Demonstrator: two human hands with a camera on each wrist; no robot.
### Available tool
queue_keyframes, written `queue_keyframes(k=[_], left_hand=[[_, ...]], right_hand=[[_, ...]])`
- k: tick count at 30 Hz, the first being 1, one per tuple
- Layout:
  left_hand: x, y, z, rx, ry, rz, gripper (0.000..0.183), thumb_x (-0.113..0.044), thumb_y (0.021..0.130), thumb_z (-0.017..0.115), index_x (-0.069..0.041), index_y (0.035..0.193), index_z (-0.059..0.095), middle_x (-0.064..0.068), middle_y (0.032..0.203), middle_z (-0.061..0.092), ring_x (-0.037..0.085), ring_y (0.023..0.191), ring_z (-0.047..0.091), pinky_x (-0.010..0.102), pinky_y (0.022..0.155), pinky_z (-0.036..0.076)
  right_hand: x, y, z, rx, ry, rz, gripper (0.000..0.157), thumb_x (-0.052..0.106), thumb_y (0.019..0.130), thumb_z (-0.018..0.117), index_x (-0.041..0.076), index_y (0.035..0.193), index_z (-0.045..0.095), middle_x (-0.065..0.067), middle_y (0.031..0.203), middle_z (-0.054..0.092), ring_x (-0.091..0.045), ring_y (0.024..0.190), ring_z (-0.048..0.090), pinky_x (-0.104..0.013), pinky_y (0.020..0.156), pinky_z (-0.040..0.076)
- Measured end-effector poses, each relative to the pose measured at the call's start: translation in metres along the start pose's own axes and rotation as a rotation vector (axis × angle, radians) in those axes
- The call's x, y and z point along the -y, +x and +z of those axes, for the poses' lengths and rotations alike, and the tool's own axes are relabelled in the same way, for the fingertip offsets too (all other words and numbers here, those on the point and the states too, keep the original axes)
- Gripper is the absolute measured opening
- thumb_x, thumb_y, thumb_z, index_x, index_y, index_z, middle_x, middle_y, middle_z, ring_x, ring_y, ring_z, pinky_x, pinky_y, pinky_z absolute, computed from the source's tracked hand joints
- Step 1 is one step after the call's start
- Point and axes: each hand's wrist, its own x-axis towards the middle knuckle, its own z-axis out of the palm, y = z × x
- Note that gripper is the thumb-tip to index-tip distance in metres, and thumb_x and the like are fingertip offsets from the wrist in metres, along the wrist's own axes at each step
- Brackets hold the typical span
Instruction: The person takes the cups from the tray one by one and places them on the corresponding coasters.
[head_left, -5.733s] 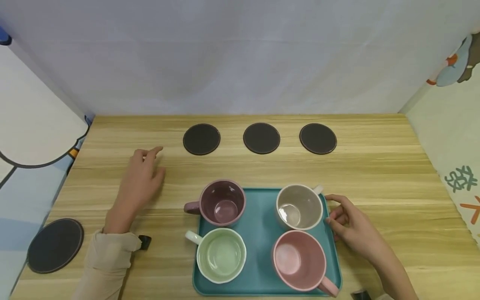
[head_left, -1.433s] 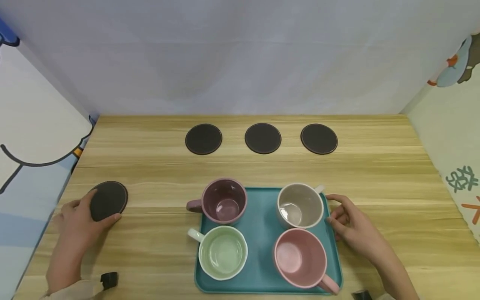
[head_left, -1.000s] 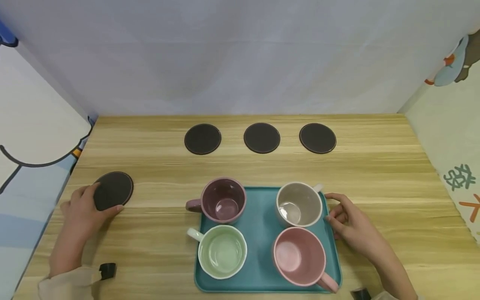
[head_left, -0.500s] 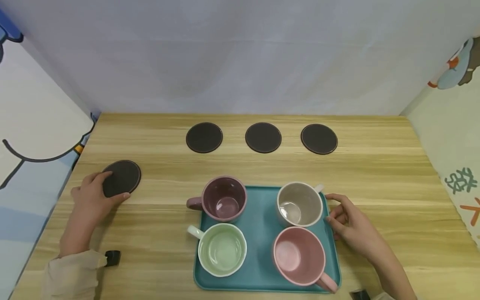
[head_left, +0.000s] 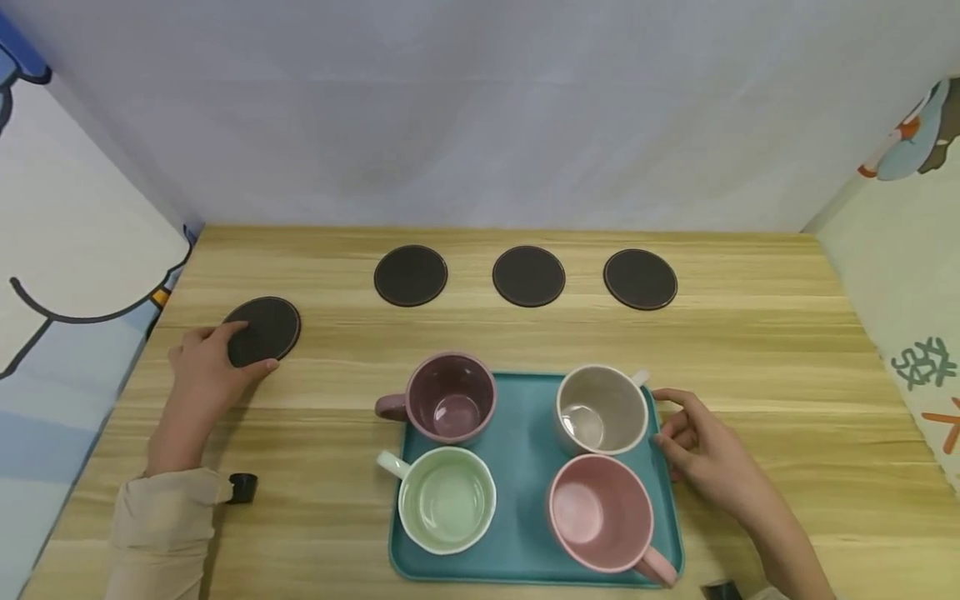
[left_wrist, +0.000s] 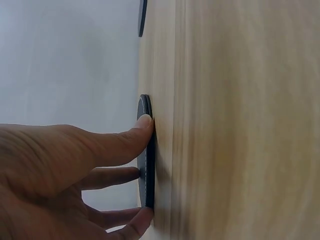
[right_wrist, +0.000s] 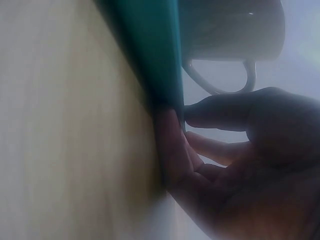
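Note:
My left hand pinches a round black coaster across its edges, at the left of the table. In the left wrist view the thumb presses one side of the coaster and fingers touch the opposite side, with the disc low at the wood surface. My right hand grips the right edge of a teal tray, thumb and fingers at its rim. On the tray stand a purple cup, a green cup, a beige cup and a pink cup.
Along the back of the wooden table lie three more black coasters: a left one, a middle one and a right one. A pale cloth wall rises behind. The purple and green handles jut past the tray's left edge.
My left hand, empty at first, took hold of the coaster at the lower left and moved it toward the back and right. My right hand has stayed at the tray's edge; the cups stand unmoved.

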Motion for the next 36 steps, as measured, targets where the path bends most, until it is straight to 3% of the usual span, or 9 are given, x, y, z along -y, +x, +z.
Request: queue_keyframes(k=[17,30,36], left_hand=[[-0.016,0.022,0.007,-0.067,-0.069,0.034,0.055,-0.022,0.104,0.064,0.009,0.145,0.045,0.05,0.154,0.017,0.07,0.14,0.015,0.078,0.103,0.03],[-0.023,0.039,0.01,-0.061,0.072,0.151,0.054,-0.021,0.106,0.058,0.0,0.154,0.041,0.054,0.146,0.028,0.069,0.138,0.022,0.078,0.105,0.022],[-0.026,0.046,0.012,-0.032,0.09,0.139,0.056,-0.025,0.109,0.052,-0.009,0.16,0.038,0.052,0.153,0.021,0.072,0.136,0.021,0.08,0.094,0.032]], right_hand=[[0.0,0.0,0.003,-0.015,0.005,-0.016,0.056,-0.002,0.098,0.065,0.002,0.15,0.044,-0.017,0.099,0.064,-0.007,0.073,0.062,-0.029,0.059,0.059],[0.001,-0.001,0.002,-0.011,0.003,0.021,0.056,-0.002,0.098,0.064,0.002,0.15,0.043,-0.017,0.101,0.064,-0.009,0.075,0.062,-0.03,0.06,0.06],[0.001,-0.001,0.002,-0.008,0.015,0.023,0.057,-0.002,0.098,0.064,0.002,0.15,0.043,-0.017,0.1,0.064,-0.009,0.075,0.062,-0.029,0.06,0.06]])
